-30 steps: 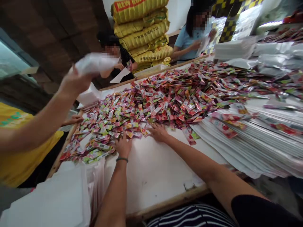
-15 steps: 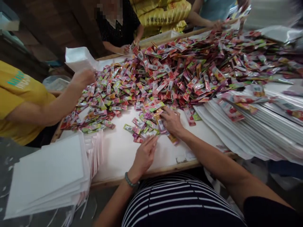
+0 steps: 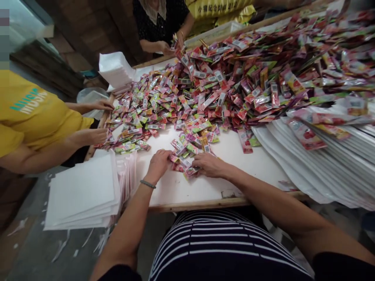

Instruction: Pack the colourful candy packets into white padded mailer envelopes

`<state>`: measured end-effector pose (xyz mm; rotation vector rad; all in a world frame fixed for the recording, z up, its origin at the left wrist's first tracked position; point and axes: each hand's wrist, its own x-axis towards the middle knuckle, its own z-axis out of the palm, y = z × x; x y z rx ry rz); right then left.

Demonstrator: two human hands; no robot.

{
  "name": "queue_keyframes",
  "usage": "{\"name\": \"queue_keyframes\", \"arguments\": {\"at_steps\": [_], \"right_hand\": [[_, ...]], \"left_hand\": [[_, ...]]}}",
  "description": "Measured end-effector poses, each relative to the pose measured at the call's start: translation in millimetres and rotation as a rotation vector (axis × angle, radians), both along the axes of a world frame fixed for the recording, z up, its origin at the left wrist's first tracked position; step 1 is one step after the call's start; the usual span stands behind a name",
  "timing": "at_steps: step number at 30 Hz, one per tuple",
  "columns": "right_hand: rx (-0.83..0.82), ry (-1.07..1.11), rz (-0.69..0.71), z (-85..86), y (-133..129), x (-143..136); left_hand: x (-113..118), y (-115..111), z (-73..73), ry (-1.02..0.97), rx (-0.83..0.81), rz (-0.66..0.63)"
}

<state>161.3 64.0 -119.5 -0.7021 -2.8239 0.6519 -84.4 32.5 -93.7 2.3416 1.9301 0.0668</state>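
Between my hands lies a small heap of shiny, colourful snack packets (image 3: 187,150), pink, green, orange and purple, on the white tabletop (image 3: 172,195). My left hand (image 3: 159,163), with a dark bracelet at its wrist, is at the heap's left edge, its fingers bent and closed on a pink packet (image 3: 174,158). From the right, my right hand (image 3: 210,165) reaches in with curled fingers pressed together on a packet (image 3: 191,171) at the near side. Its fingertips are partly hidden. Behind the small heap rises a large pile of similar packets (image 3: 205,89).
White flat bags (image 3: 84,187) are stacked at the left table edge, and a bigger white stack (image 3: 307,160) stands at right with packets on it. A person in yellow (image 3: 43,117) works at left, another in black (image 3: 164,23) opposite. A white block of sheets (image 3: 115,70) sits beyond.
My left hand has moved left and away to the heap's left side. My right hand has come nearer, to its near right side. The person in yellow has lowered a hand from the white block.
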Motion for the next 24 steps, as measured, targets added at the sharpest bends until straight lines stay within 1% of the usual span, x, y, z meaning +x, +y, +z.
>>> {"name": "queue_keyframes", "arguments": {"at_steps": [2, 4, 5, 7, 8, 10, 11, 13, 15, 17, 19, 22, 24], "right_hand": [[-0.071, -0.038, 0.001, 4.7, 4, 5], [-0.137, -0.033, -0.028, 9.6, 8, 12], [-0.167, -0.017, -0.076, 11.1, 11, 15], [-0.207, 0.007, -0.245, 11.4, 14, 19], [-0.215, 0.009, -0.341, 10.5, 15, 20], [-0.21, 0.005, -0.489, 7.9, 13, 16], [-0.202, 0.011, -0.539, 7.0, 11, 11], [-0.2, 0.045, -0.587, 6.8, 2, -1], [-0.197, 0.082, -0.57, 8.2, -9, -17], [-0.167, 0.08, -0.49, 9.7, -19, -33], [-0.119, 0.027, -0.401, 9.9, -23, -42], [-0.085, -0.059, -0.328, 8.1, -20, -38], [-0.083, -0.058, -0.344, 7.2, -17, -28]], "left_hand": [[-6, -7, 1.0, -0.048, 0.034, 0.116], [-6, -20, 4.3, -0.145, 0.087, 0.23], [-4, -28, 6.2, -0.21, 0.107, 0.282], [6, -40, 8.7, -0.347, 0.103, 0.337], [13, -45, 8.9, -0.399, 0.08, 0.321], [29, -50, 6.7, -0.419, 0.016, 0.202], [37, -51, 4.7, -0.381, -0.013, 0.13], [50, -53, -0.3, -0.259, -0.051, 0.028], [59, -58, -4.9, -0.168, -0.061, -0.029], [62, -66, -7.9, -0.147, -0.038, -0.082], [63, -76, -8.9, -0.153, -0.026, -0.137], [62, -93, -8.9, -0.189, -0.055, -0.192], [59, -104, -9.6, -0.253, -0.057, -0.23]]}}
